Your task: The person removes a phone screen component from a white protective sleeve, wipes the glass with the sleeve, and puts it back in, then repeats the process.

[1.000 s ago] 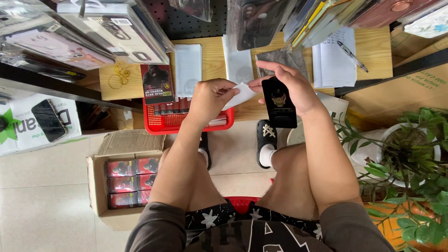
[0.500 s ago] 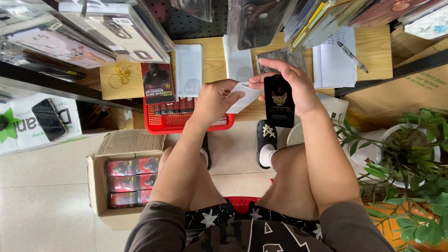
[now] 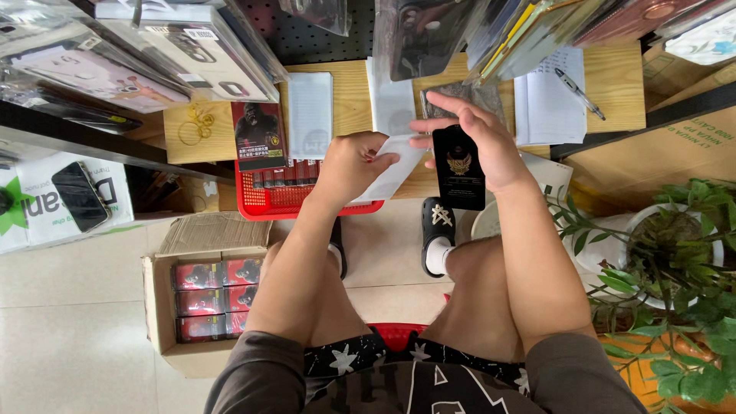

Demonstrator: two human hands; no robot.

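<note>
Hands (image 3: 349, 165) (image 3: 479, 146) hold white sleeve (image 3: 391, 172) beside black package (image 3: 458, 167).

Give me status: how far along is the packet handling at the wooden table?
Done: several white sleeves already lie flat on the wooden table. In hand: the right hand holds a black packet, and the left hand holds a white sleeve beside it. Left: red packets stand in the red basket, with more in the cardboard box.
</note>
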